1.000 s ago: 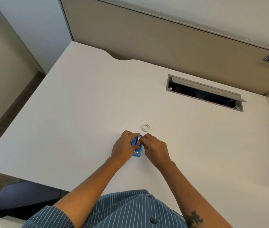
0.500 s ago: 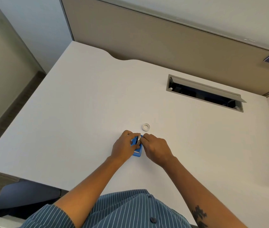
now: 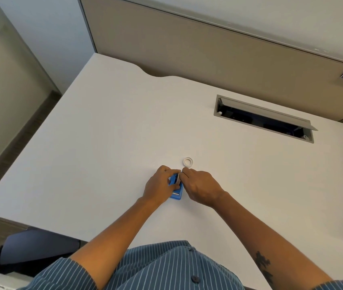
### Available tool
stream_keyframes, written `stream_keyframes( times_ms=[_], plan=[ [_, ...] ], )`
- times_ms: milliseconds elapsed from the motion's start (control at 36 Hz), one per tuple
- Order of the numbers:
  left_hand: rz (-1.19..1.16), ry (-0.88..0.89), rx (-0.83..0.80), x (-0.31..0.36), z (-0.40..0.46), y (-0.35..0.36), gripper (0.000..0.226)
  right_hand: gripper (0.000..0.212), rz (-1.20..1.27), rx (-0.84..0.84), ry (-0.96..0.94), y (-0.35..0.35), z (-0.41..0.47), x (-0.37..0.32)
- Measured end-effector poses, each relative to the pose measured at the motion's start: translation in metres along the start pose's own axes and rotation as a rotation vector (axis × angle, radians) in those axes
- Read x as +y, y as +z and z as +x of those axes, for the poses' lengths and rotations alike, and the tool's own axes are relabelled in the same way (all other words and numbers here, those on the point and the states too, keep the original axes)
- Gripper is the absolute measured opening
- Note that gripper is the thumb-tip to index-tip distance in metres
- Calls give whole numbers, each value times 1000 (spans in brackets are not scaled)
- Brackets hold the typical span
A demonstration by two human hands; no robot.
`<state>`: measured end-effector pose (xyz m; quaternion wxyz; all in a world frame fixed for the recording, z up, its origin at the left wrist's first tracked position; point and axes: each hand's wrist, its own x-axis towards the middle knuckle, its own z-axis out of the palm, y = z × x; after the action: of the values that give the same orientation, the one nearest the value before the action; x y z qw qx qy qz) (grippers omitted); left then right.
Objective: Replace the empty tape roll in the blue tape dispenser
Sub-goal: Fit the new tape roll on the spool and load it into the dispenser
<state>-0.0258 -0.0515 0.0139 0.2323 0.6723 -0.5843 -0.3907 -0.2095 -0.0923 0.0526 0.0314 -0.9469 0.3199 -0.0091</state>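
Note:
A small blue tape dispenser (image 3: 176, 194) lies flat on the white desk (image 3: 103, 153) in front of me. My left hand (image 3: 159, 187) grips it from the left, thumb and fingers around its body. My right hand (image 3: 200, 187) comes in from the right, fingertips pinched at the dispenser's far end on something small and white; I cannot tell what it is. A small white tape ring (image 3: 188, 161) lies flat on the desk just beyond my right fingertips, apart from both hands.
A grey cable tray (image 3: 263, 119) with an open flap is set into the desk at the back right. A beige partition (image 3: 208, 55) closes off the far edge. A dark chair part (image 3: 38, 245) shows below the desk's near left edge.
Both hands have stayed at the dispenser, with the right forearm swinging slightly outward to the right. The white ring has not moved.

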Motion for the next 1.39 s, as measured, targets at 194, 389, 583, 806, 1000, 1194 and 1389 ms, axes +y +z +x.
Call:
stream_keyframes(
  times_ms=[194, 389, 583, 806, 1000, 1194, 1389],
  plan=[
    [20, -2, -7, 1, 0, -1, 50, 10, 13, -80, -10, -4, 7, 5],
    [26, -8, -11, 3, -1, -3, 49, 7, 4, -121, 5, -5, 10, 11],
    [35, -9, -16, 1, -1, -4, 50, 7, 99, -90, 127, -4, 10, 12],
    [32, -19, -17, 0, 0, -1, 46, 14, 194, -25, 139, -6, 3, 11],
    [29, -15, -34, 1, 0, -2, 49, 18, 169, 37, 37, -6, 1, 10],
    [28, -15, -39, 3, -1, -5, 49, 25, 74, 30, -56, -6, 2, 12],
    [25, -25, -40, 5, -1, -5, 50, 16, 9, 17, -140, -10, 5, 15]
  ],
)
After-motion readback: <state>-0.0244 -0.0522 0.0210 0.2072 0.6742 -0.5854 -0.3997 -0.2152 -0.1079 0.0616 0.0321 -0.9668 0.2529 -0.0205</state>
